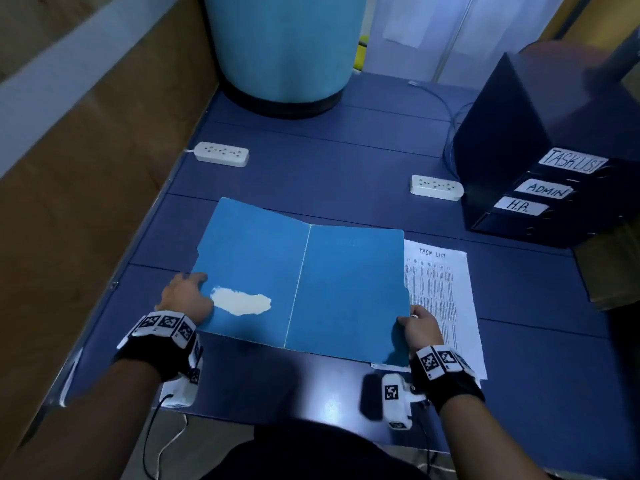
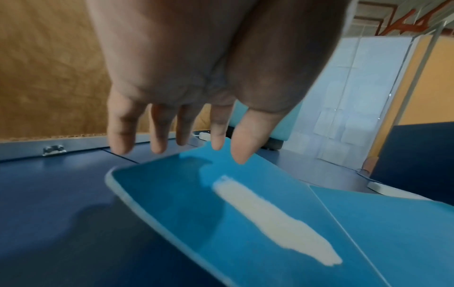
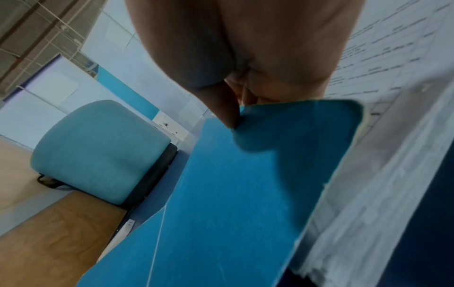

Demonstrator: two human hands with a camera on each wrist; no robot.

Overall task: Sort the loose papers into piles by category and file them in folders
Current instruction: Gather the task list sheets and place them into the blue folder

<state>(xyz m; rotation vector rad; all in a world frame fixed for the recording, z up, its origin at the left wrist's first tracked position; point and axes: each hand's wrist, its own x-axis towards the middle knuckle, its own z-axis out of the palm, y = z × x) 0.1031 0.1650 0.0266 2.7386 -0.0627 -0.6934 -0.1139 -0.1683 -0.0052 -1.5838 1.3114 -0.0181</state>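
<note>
Clearly the filing step is in hand: a blue folder (image 1: 301,289) lies spread open in the middle of the head view on the dark blue table (image 1: 346,161), its crease running down the centre and a torn pale patch (image 1: 240,301) on its left leaf. The right hand (image 1: 420,327), at the lower right of the folder, pinches the outer edge of the right leaf between thumb and fingers; the right wrist view shows the thumb pressed on top of the blue card. The left hand (image 1: 187,297) sits at the folder's left edge with its fingers loosely spread and relaxed, the fingertips (image 2: 239,153) just over the leaf; whether they touch it cannot be told. A stack of printed sheets headed "TASK LIST" (image 1: 440,292) lies just right of the folder, partly under its right leaf. At the right edge of the frame stands a dark file holder (image 1: 519,161) labelled TASK LIST, ADMIN and H.R.

Judging from this, the next move calls for letting go of the leaf, lifting the stack whole and square, laying it inside, then closing the folder.
</note>
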